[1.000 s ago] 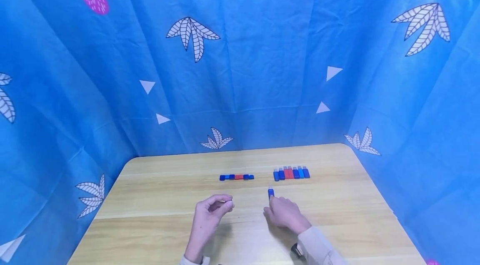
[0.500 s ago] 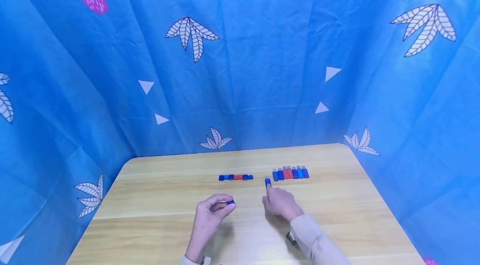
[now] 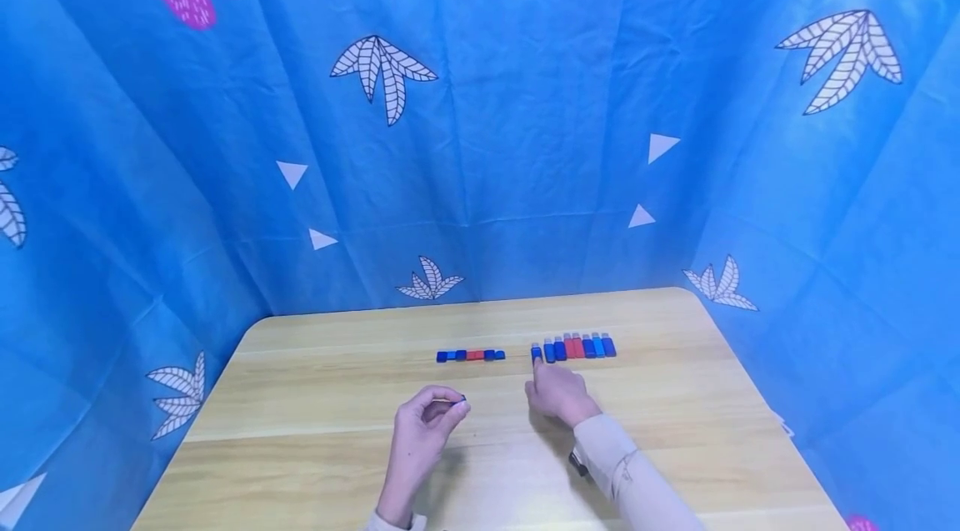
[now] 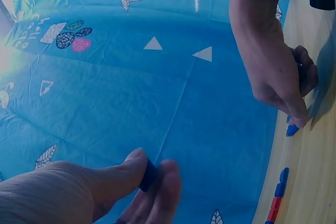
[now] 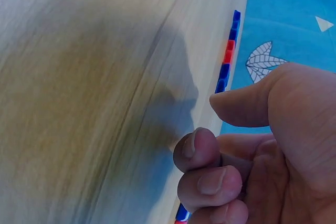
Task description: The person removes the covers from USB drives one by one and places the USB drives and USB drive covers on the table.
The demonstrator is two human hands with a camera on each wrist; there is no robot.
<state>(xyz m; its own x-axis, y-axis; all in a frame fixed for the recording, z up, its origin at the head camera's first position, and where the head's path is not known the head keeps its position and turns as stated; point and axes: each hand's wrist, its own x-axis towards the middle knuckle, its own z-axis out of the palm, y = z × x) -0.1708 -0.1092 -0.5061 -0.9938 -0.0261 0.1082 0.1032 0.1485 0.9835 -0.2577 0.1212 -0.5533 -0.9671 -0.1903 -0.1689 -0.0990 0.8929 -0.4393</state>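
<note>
My left hand [image 3: 422, 435] pinches a small dark blue cap [image 4: 148, 177] between thumb and fingers, above the table. At the right, my right hand [image 3: 559, 392] touches a dark blue USB stick [image 3: 536, 352] with its index fingertip. In the right wrist view the thumb [image 5: 241, 106] stands apart from the curled fingers, and that stick is hidden. The touched stick lies at the left end of a side-by-side row of blue and red USB sticks [image 3: 574, 347], connectors pointing away. To the left is a row of small blue and red caps [image 3: 472, 356].
The wooden table [image 3: 315, 448] has rounded far corners. A blue patterned curtain [image 3: 480, 114] surrounds it at the back and sides. A dark device [image 3: 577, 463] is strapped at my right wrist, under the sleeve.
My right hand has slid the dark blue USB stick away from me and slightly left, up beside the row. The left hand, with the cap, stays in nearly the same place.
</note>
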